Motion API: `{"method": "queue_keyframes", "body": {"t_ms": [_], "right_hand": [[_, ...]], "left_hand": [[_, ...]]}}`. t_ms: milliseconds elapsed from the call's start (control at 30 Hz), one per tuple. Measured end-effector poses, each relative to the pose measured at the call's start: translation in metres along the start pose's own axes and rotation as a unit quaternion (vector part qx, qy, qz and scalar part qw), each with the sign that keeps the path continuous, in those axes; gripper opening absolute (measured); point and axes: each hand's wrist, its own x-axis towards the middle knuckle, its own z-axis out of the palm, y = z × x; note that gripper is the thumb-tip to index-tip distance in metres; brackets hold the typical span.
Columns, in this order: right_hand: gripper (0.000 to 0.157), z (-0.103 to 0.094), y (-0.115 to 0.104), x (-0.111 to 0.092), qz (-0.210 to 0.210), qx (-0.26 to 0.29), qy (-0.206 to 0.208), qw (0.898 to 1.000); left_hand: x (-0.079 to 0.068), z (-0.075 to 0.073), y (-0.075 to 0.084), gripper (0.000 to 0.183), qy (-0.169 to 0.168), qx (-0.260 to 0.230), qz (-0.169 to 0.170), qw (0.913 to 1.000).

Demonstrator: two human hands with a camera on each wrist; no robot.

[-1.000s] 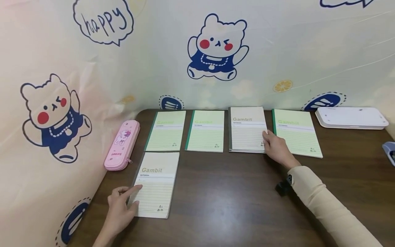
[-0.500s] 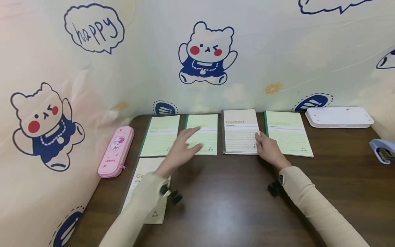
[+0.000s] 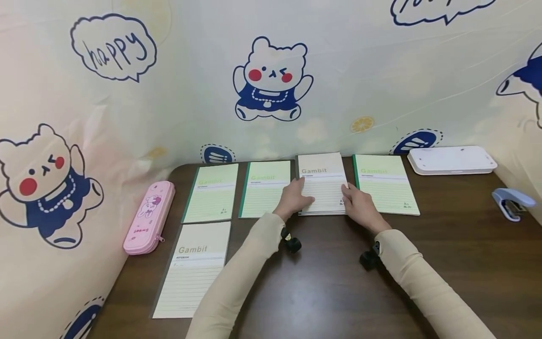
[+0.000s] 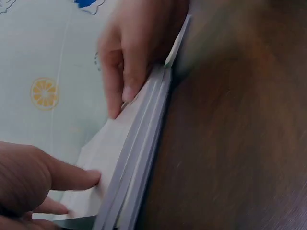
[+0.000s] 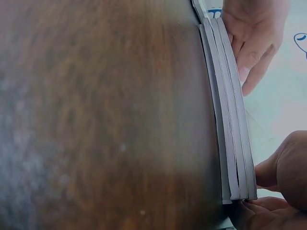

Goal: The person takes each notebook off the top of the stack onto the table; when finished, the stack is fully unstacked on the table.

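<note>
A small stack of grey-spined Gambit notebooks (image 3: 320, 186) lies at the back of the table, its layered edges (image 5: 230, 110) showing in the right wrist view. My right hand (image 3: 362, 207) pinches the stack's right edge, thumb on the top cover and fingers beneath. From the left, my left hand (image 3: 292, 198) touches the same stack; its straight thumb (image 4: 72, 176) rests on the cover and its other fingers are spread toward the spine. Green-spined notebooks lie on either side: one (image 3: 267, 183) partly behind my left hand, another (image 3: 387, 183) to the right.
Another green-spined notebook (image 3: 211, 193) lies farther left, with a grey-spined notebook (image 3: 186, 278) in front, partly covered by my left sleeve. A pink pencil case (image 3: 149, 217) is at the left edge. At right are a white case (image 3: 452, 160) and a blue stapler (image 3: 510, 203).
My left hand has left the front-left notebook and swung right to the grey-spined stack. My right hand has stayed at the stack's right edge. The head view has shifted slightly.
</note>
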Motion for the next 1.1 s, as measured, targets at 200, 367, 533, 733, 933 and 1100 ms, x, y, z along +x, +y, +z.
{"method": "queue_keyframes", "body": {"t_ms": [200,367,533,733,933,1100], "right_hand": [[0.046,-0.004,-0.001,0.0,0.0,-0.01,0.0,1.0],[0.046,-0.004,0.0,0.0,-0.001,-0.013,-0.002,1.0],[0.046,-0.004,0.001,0.0,-0.001,-0.017,0.004,1.0],[0.046,-0.006,0.002,-0.001,-0.001,-0.016,0.005,1.0],[0.046,-0.002,0.001,-0.002,0.0,-0.014,0.004,1.0],[0.046,0.001,-0.001,-0.002,-0.003,-0.017,0.0,1.0]], "left_hand": [[-0.001,0.008,0.003,0.071,0.026,-0.013,0.004,0.9996],[0.0,0.008,0.002,0.071,0.02,-0.012,0.006,0.9997],[0.001,0.009,0.002,0.073,0.018,-0.006,-0.005,0.9998],[0.001,0.011,0.006,0.07,0.046,0.016,0.007,0.9988],[0.0,0.01,0.014,0.038,0.137,-0.093,0.022,0.9859],[0.002,0.009,0.011,0.036,0.134,-0.169,-0.01,0.9765]]}}
